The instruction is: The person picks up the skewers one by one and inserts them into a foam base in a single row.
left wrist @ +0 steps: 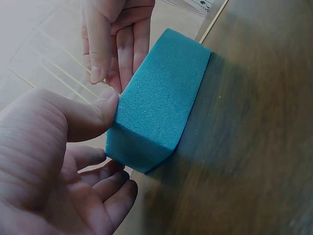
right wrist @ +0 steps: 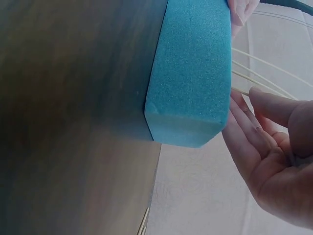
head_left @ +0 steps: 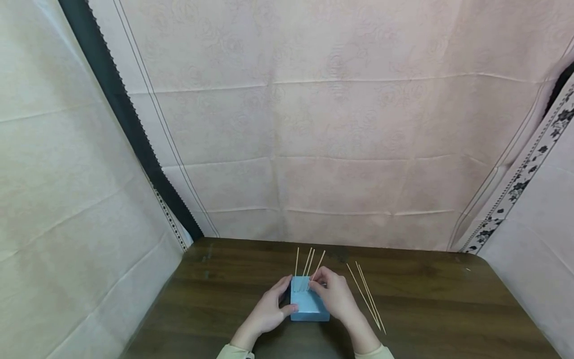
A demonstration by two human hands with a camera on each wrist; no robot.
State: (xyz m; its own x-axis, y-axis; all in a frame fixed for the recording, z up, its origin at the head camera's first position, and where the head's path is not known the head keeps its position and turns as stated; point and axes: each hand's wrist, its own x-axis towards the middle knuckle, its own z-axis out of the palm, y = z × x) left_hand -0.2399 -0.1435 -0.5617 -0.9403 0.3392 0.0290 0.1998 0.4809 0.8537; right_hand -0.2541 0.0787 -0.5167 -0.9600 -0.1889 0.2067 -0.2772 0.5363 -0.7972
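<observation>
Sticks of thin, pale wood are rising from a light-blue, rectangular foam block on a brown wooden table: three standing free, the right hand's fingertips pinching a fourth; three are lying unplaced, rightward. The left hand, half-curled, is gripping the finely textured block.

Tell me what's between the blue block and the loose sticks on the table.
In the head view, the right hand comes between the blue block and the loose sticks, with a narrow strip of tabletop showing between hand and sticks.
</observation>
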